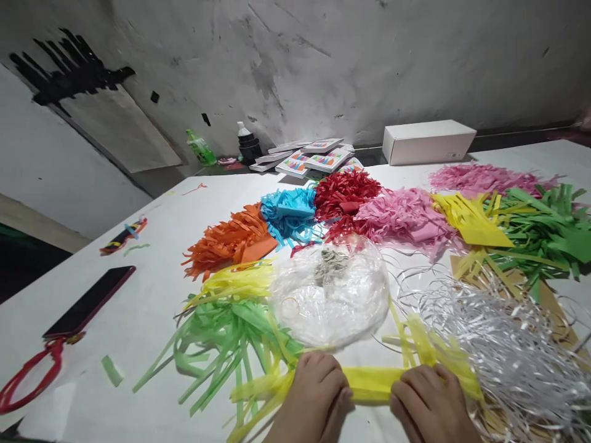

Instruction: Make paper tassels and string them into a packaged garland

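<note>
A yellow tissue paper strip [373,384] with fringed ends stretches sideways across the near edge of the white table. My left hand [318,394] is closed on its left part, fingers curled over the paper. On its right part my right hand [429,397] grips in the same way. Flat yellow paper shows between the two hands, while loose fringe spreads out beyond each one. Just behind them lies a clear plastic bag [330,307] with a small greyish bundle on it. Light green fringed paper [231,338] sits left of my left hand.
Fringed paper bunches arc behind: orange [235,240], blue [290,212], red [346,197], pink [406,215], yellow [475,218] and green [549,227]. Silver ribbon [503,332] heaps at right. A phone [90,301] with a red strap lies left. A white box [429,143] stands near the wall.
</note>
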